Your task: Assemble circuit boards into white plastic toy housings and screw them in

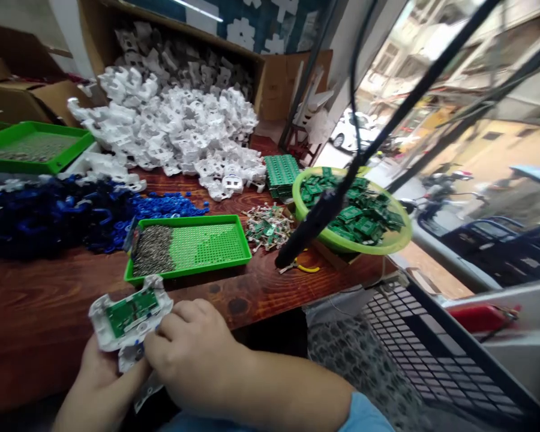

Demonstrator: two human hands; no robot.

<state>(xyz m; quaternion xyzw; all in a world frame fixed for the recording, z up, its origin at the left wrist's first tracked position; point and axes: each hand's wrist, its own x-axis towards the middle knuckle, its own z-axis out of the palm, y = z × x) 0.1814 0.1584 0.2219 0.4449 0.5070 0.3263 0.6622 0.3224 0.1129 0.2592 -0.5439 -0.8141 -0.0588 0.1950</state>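
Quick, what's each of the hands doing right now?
Left hand: holding the white plastic housing with green circuit board.
Right hand: curled at its edge; grip hidden.

Single head-worn camera, set above the near edge of a red-brown wooden table [36, 312], facing twelve o'clock and pitched down, wide field. Nearest the lens: the person's bare left hand [99, 373] and bare right hand [195, 342], at seven to eight o'clock; heaped white moulded plastic parts [166, 129] lie farther off at ten. View runs past the tabletop to a blurred daylit street scene [459, 147] at two to three.
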